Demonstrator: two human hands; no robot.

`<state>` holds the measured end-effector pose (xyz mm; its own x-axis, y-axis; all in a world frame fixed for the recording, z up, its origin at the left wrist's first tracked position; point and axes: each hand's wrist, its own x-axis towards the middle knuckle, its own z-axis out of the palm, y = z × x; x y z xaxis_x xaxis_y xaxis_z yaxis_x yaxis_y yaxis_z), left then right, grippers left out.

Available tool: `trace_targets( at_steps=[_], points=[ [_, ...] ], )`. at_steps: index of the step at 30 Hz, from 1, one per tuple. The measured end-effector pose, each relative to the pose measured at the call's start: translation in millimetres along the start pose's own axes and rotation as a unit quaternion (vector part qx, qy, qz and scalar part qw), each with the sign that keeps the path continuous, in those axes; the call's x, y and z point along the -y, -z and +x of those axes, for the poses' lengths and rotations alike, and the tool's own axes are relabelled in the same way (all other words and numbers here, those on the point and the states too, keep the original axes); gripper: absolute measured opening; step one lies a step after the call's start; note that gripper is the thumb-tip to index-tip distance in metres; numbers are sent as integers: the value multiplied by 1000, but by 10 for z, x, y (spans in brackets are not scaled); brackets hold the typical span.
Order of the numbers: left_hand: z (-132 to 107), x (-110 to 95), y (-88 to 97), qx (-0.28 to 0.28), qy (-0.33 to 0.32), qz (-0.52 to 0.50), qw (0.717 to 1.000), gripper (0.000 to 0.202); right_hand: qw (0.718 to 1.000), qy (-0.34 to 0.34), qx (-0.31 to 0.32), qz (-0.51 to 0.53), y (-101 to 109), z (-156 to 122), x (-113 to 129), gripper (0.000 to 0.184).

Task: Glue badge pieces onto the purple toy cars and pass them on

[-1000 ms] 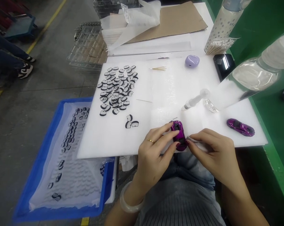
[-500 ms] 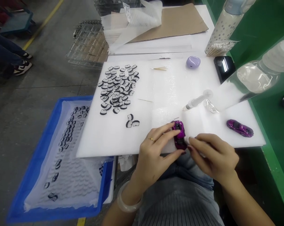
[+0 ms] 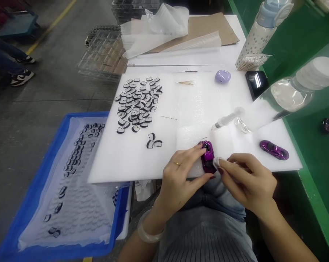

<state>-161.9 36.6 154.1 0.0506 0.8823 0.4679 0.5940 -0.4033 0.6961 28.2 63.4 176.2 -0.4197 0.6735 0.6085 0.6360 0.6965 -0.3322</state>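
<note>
At the near edge of the white foam worktop (image 3: 142,160), the left hand (image 3: 177,178) is pinching the purple toy car (image 3: 208,157) by its sides while the right hand (image 3: 248,180) is pressing what looks like a small white wipe (image 3: 216,162) against it, so the wiping step seems in hand, calling next for light, steady strokes

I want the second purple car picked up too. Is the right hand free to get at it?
Probably not at once: the right hand pinches a small white pad, though the second purple car lies unobstructed.
</note>
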Motion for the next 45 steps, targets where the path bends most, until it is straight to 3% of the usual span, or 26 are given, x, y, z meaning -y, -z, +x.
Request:
trace_targets(
  at_steps=[6, 10, 11, 14, 15, 18, 22, 25, 27, 30, 32, 34, 36, 38, 39, 42, 45],
  points=[
    [-11, -30, 16, 4, 21, -1, 1000, 52, 998, -14, 65, 19, -122, 128, 235, 15],
    [-20, -15, 16, 8, 21, -8, 1000, 49, 988, -23, 120, 95, 88, 147, 207, 15],
    [-20, -6, 12, 7, 16, -10, 1000, 50, 989, -37, 101, 100, 159, 150, 145, 15],
    [-23, 27, -13, -12, -16, -7, 1000, 50, 997, -63, -36, 22, 303, 162, -124, 20],
    [-26, 36, -25, -17, -28, -1, 999, 47, 997, -58, -51, -23, 321, 164, -213, 21],
    [-38, 51, -57, -20, -69, 37, 997, 34, 991, -51, -1, -120, 316, 141, -351, 24],
    [-46, 60, -52, -14, -105, 95, 990, 28, 990, -110, -70, -51, 215, 65, -140, 17],
    [-67, 93, -5, 23, -90, 56, 994, 63, 991, -130, -31, 1, 0, 56, 166, 15],
    [-98, 128, 18, 27, -75, 6, 997, 84, 991, -135, 2, -17, -184, 99, 342, 29],
    [-148, 170, -3, -21, -60, -18, 998, 78, 989, -139, 0, -48, -322, 162, 396, 37],
    [-167, 182, -48, -48, -61, 5, 997, 59, 986, -156, -26, -50, -206, 82, 220, 34],
    [-170, 183, -98, -64, -74, 39, 994, 39, 972, -213, -67, -78, 94, -175, -108, 35],
    [-164, 188, -136, -75, -99, 64, 990, 27, 914, -357, -98, -163, 505, -580, -514, 41],
    [-160, 206, -158, -83, -126, 69, 986, 23, 821, -510, -91, -240, 913, -1008, -914, 47],
    [-161, 219, -165, -85, -137, 66, 985, 23, 796, -541, -84, -257, 1085, -1182, -1097, 48],
    [-173, 265, -176, -91, -152, 54, 983, 28, 774, -559, -85, -286, 1388, -1396, -1587, 41],
    [-177, 282, -181, -95, -163, 51, 981, 30, 775, -552, -111, -288, 1420, -1201, -2085, 43]
  ],
)
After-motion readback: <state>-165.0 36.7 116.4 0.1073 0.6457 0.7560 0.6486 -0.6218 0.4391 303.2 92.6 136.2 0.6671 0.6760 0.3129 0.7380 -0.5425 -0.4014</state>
